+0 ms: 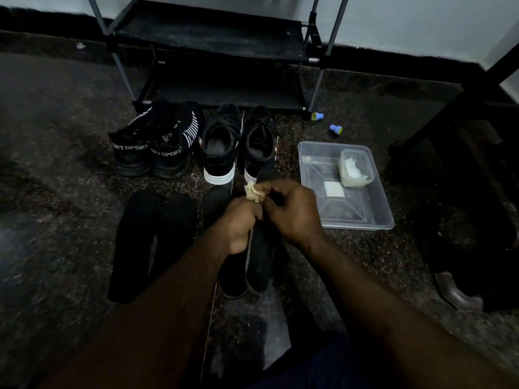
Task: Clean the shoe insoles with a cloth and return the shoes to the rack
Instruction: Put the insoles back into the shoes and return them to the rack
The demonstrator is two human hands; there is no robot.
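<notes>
Head view | L hand (241, 223): grip closed round black insole (261, 262), held in front of white-soled shoes (238, 147) | R hand (293, 213): cloth (253, 193) pinched in fingers, set against insole top | spare insoles (137, 240) laid on floor, left | rack (210, 49) seen behind shoes.

Light dim; floor (56, 108) dark, speckled. Well beyond fingers (273, 190): pale wall (393, 21) w/ black skirting (56, 23); shoe rack (213, 37) in front of it. Dark furniture leg (477, 91) to fingers' right.
</notes>
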